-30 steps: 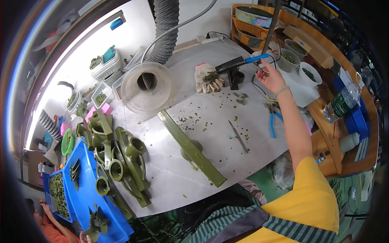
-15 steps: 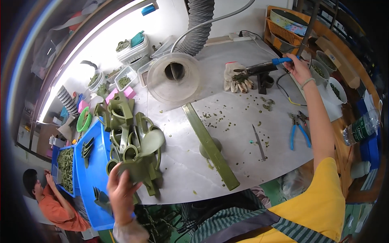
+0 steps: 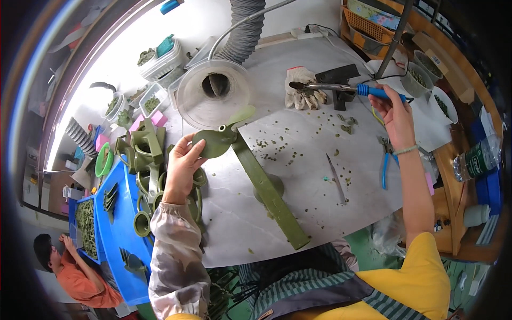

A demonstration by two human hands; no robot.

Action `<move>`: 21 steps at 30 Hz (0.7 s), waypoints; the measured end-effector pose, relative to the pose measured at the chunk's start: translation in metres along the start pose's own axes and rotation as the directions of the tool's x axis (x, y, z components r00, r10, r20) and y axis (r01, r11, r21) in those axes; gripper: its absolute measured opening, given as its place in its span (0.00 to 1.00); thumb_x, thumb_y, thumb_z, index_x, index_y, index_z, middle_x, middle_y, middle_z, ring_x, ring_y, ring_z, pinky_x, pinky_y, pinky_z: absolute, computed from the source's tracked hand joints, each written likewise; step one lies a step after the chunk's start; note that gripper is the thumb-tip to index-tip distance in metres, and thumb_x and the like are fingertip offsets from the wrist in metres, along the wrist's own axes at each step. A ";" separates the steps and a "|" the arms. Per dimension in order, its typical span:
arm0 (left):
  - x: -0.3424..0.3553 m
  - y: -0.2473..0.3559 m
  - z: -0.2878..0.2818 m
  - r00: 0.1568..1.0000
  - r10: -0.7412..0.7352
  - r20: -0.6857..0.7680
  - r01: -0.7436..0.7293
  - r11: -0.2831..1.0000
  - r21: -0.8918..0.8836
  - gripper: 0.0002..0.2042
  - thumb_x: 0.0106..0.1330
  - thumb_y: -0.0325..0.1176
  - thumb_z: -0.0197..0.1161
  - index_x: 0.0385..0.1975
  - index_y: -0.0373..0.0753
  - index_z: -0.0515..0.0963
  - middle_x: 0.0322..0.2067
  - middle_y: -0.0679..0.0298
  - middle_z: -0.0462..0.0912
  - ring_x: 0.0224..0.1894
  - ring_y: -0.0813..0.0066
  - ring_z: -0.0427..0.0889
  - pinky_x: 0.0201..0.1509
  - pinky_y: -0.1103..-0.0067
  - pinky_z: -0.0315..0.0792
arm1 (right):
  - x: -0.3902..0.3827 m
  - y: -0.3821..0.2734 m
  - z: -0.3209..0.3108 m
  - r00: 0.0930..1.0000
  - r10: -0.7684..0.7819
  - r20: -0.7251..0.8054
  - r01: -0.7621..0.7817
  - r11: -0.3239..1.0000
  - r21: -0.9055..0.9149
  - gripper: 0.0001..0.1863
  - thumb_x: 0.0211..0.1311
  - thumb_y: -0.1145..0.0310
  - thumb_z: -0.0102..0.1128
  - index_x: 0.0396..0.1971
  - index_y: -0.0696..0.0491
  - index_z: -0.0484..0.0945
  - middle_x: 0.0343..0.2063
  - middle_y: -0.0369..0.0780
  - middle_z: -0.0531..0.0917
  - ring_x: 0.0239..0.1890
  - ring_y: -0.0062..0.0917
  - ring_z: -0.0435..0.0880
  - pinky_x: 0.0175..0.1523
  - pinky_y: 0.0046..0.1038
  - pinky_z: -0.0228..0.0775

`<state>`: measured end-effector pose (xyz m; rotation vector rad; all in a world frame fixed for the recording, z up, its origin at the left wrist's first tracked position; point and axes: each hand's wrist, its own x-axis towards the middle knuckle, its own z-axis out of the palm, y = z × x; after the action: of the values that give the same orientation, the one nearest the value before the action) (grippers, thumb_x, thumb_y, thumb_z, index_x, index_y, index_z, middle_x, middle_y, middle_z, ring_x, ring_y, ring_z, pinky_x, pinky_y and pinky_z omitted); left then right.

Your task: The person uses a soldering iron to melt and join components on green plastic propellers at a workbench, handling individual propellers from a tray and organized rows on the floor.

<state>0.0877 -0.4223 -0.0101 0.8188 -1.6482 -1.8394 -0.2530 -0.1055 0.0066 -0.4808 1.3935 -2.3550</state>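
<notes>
My left hand (image 3: 184, 162) pinches a green propeller-like part (image 3: 213, 145) by one flat blade. A small ring-shaped hub and a second, paler blade show on it, above the upper end of a long green bar (image 3: 273, 194). The bar lies slantwise on the grey table, over a rounded green piece (image 3: 260, 188). My right hand (image 3: 397, 118) is closed around the blue handle of a heating iron (image 3: 380, 93). Its metal shaft ends in a dark spoon-shaped tip, over a white work glove (image 3: 296, 77) and a dark stand (image 3: 341, 98).
Piled green castings (image 3: 146, 176) and a blue tray (image 3: 114, 229) stand at left. A clear round hood (image 3: 186, 114) on a grey hose is at the back. Green crumbs, a pointed tool (image 3: 336, 178) and blue-handled pliers (image 3: 385, 169) lie at right. Another person (image 3: 80, 277) sits far left.
My left hand has moved up and right from the casting pile, bringing the propeller-like part over the table. My right hand has drawn the iron off its stand, slightly lower.
</notes>
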 end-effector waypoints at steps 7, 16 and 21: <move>0.011 0.009 0.010 1.000 -0.007 -0.027 0.007 1.000 0.025 0.14 0.65 0.28 0.61 0.50 0.36 0.73 0.41 0.63 0.82 0.40 0.78 0.82 0.42 0.84 0.78 | -0.056 -0.007 0.005 0.996 -0.065 -0.057 0.057 0.991 -0.123 0.16 0.64 0.64 0.56 0.40 0.63 0.78 0.40 0.42 0.82 0.36 0.26 0.84 0.45 0.23 0.77; 0.014 0.004 0.004 0.996 0.053 -0.072 -0.050 0.998 0.040 0.14 0.63 0.30 0.64 0.48 0.35 0.76 0.39 0.66 0.82 0.40 0.79 0.82 0.43 0.84 0.75 | -0.118 0.009 0.042 0.993 -0.037 0.109 0.058 0.979 -0.193 0.14 0.67 0.66 0.52 0.38 0.62 0.79 0.34 0.43 0.83 0.31 0.26 0.84 0.41 0.28 0.79; 0.008 0.010 0.005 0.995 0.065 -0.080 -0.064 0.998 0.015 0.12 0.64 0.28 0.62 0.47 0.35 0.76 0.40 0.66 0.82 0.39 0.81 0.82 0.40 0.87 0.76 | -0.122 0.019 0.073 0.983 -0.052 0.174 0.085 0.978 -0.190 0.13 0.68 0.69 0.51 0.39 0.64 0.78 0.35 0.42 0.83 0.32 0.28 0.85 0.41 0.29 0.81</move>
<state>0.0784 -0.4259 -0.0001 0.8244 -1.6180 -1.7314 -0.1101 -0.1120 0.0105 -0.7764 1.5579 -2.1795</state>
